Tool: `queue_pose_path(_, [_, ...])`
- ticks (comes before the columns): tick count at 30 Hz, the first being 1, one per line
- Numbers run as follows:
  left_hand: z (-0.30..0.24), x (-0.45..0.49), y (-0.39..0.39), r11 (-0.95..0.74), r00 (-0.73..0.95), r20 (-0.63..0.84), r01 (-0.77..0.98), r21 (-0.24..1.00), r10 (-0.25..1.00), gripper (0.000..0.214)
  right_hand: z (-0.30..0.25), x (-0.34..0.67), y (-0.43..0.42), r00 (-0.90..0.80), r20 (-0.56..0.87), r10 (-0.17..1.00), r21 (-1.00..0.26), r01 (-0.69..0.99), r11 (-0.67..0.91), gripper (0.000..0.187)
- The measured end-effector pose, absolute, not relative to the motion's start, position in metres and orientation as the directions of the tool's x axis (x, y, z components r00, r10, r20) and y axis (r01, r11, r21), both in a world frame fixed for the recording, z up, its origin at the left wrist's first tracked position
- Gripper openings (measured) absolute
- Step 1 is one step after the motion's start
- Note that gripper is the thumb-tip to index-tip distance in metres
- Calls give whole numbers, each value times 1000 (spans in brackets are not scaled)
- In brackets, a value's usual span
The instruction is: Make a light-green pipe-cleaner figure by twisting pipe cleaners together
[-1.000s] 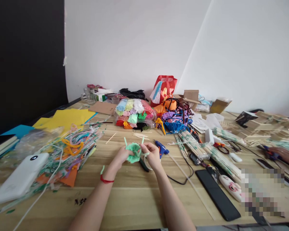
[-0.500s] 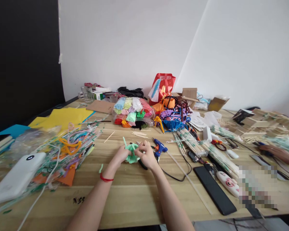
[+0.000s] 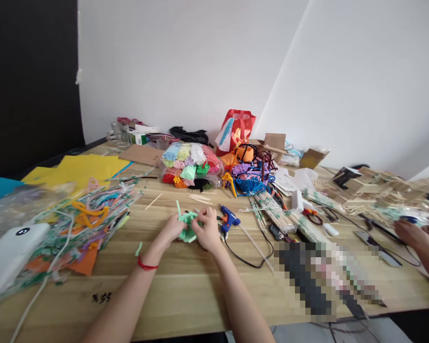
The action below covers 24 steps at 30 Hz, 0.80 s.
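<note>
A mint-green, rounded piece that looks made of pipe cleaners (image 3: 188, 229) is held just above the table between my hands. One loose end of it sticks up at the back. My left hand (image 3: 173, 228), with a red string at the wrist, is closed on its left side. On the right edge, the fingers of my right hand (image 3: 206, 231) are pinched together at the piece; their tips are partly hidden. A blue hot glue gun (image 3: 229, 218) lies just beyond my right hand. A short green scrap (image 3: 138, 248) is beside my left wrist.
Behind my hands sits a bag of colourful pipe cleaner bundles (image 3: 190, 164). Plastic wrappers and coloured strips (image 3: 93, 214) spread at left, near a white power bank (image 3: 16, 255). Packs of wooden sticks (image 3: 277, 212) lie at right. A co-worker's hand (image 3: 413, 234) is at far right.
The view has swung slightly right, so the table things appear further left. My hands stay on the green piece. More of the co-worker's arm and hands shows at far right.
</note>
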State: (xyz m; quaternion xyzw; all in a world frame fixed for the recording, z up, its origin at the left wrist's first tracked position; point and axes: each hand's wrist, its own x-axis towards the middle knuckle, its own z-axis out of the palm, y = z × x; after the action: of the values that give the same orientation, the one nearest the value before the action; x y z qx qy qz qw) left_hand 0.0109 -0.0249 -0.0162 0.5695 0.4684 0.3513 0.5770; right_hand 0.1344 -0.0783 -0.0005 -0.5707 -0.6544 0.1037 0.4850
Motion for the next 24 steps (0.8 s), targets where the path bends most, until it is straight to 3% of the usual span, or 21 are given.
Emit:
queue_pose_path(7, [-17,15,-22,0,336,-48,141,990,941,31,-3,125,-79,226,576,786,-659,696,284,18])
queue_pose_path(11, [-16,11,-20,-89,314,14,226,970,949,32,-3,128,-78,317,571,757,-724,629,283,25])
queue_pose_path(15, [-12,6,-21,-200,319,93,322,926,943,34,-3,140,-72,454,420,786,-890,374,260,28])
queue_pose_path(19, [-12,7,-25,-290,352,145,405,867,925,38,-4,148,-69,227,278,934,-957,148,249,24])
queue_pose_path(24, [-13,10,-30,-403,456,207,391,827,866,40,-2,146,-72,95,145,985,-971,-176,160,19])
